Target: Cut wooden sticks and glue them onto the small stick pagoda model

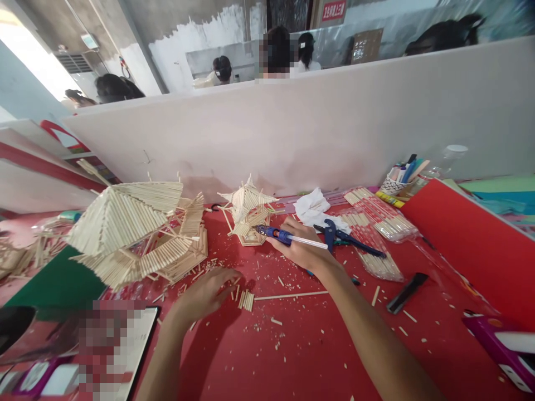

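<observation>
Glare whitens the upper left; the left hand point(211, 292) casts shadow.

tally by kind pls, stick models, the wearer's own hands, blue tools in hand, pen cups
Stick models: 2 (larger one, smaller one)
Own hands: 2 (left hand, right hand)
Blue tool in the right hand: 1
Pen cup: 1
Total: 6

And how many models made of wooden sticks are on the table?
2: the larger model at the left, and the smaller model near the middle, by the right hand. The larger model may hide others.
</observation>
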The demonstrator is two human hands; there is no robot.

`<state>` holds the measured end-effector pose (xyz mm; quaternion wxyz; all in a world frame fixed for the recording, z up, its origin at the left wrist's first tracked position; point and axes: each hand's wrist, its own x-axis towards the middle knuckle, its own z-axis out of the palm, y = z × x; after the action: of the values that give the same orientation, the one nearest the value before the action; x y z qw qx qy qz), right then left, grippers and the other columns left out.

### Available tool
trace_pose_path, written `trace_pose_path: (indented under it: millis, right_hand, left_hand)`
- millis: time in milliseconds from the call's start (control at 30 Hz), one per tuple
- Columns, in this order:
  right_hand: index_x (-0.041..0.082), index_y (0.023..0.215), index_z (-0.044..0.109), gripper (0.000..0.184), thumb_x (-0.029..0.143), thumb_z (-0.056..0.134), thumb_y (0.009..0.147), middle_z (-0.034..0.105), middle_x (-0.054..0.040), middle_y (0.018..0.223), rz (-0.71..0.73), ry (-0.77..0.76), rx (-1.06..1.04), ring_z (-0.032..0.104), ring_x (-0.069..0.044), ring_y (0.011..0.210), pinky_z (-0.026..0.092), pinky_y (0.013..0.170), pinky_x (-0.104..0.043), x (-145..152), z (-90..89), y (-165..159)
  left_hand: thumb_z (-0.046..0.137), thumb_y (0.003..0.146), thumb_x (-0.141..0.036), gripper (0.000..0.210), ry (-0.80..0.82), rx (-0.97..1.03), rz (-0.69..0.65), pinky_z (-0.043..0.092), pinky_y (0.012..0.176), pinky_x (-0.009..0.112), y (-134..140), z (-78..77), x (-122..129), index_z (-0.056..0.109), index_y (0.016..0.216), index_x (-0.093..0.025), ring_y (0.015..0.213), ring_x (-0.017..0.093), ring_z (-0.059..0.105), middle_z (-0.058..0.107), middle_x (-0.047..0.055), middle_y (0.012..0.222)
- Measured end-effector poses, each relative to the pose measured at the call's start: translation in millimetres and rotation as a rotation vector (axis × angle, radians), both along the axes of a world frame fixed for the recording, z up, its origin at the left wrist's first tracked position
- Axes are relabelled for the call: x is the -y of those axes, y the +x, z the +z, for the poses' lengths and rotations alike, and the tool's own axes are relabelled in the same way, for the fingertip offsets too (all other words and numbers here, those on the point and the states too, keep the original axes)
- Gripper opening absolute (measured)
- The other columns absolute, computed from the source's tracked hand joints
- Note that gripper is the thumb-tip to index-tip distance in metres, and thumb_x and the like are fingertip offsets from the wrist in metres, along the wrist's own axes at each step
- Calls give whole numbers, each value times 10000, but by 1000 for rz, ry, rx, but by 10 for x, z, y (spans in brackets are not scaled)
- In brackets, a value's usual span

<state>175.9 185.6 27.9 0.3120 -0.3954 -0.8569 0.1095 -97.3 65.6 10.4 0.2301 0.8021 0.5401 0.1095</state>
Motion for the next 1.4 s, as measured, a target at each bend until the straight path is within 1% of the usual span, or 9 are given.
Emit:
trace_pose_path:
  millis: [167,300,433,633,833,1067,1167,1300,1400]
  right_hand:
    - [213,771,569,357,507,521,968,581,-49,837,0,-8,-13,545,-173,703,358,576,-307,4,14,15]
    - [213,760,544,354,497,525,969,569,-40,819,-4,10,-17,546,-176,714,362,583,-302,6,20,20]
    - [211,752,529,355,488,517,974,563,-38,809,12,34,-14,539,-177,710,366,583,-303,-4,3,19]
    - [217,732,523,340,465,532,964,551,-29,784,10,23,-33,526,-172,691,377,597,-306,-10,1,13]
    - [217,737,536,303,424,559,956,559,-14,792,63,-93,-124,547,-155,701,407,640,-304,9,99,52]
    - [219,795,534,253,416,575,949,586,-22,867,143,-138,-87,560,-158,745,418,671,-296,-5,89,82]
    - [221,782,516,267,422,571,949,561,-16,836,130,-143,-68,546,-160,729,407,655,-297,-14,53,70]
    - [219,741,488,310,436,575,944,541,-12,819,78,-128,-60,533,-158,713,397,645,-298,-3,55,50]
    - [219,734,490,312,432,580,943,536,-6,803,66,-154,-69,527,-150,691,392,624,-289,18,79,37]
  left_hand:
    - [401,990,-247,330,24,11,31,464,988,334,65,93,-103,612,1240,-202,1150,209,624,668,104,1270]
    - [419,971,-236,266,-97,-82,19,456,795,281,136,239,-224,677,1004,-185,918,203,671,733,87,1014]
    - [435,957,-250,232,-185,-236,17,336,599,260,201,385,-346,633,860,-178,683,180,626,698,59,779]
    - [432,976,-328,250,-226,-269,-41,300,571,257,311,443,-530,636,930,-190,696,181,630,707,57,812]
    - [470,927,-221,256,-262,-392,-112,366,624,254,430,482,-659,677,1073,-187,828,203,670,746,94,999]
    - [511,850,-166,211,-308,-359,-37,331,549,254,449,673,-556,683,727,-167,597,151,608,705,64,709]
    - [473,914,-215,283,-264,-391,64,320,550,264,439,815,-449,679,723,-174,578,153,603,692,57,685]
    - [397,985,-241,341,-33,-471,139,296,576,278,474,965,-331,691,823,-182,634,166,626,711,63,753]
    - [417,981,-247,336,79,-436,226,271,565,277,502,1009,-303,685,787,-188,609,148,606,703,46,724]
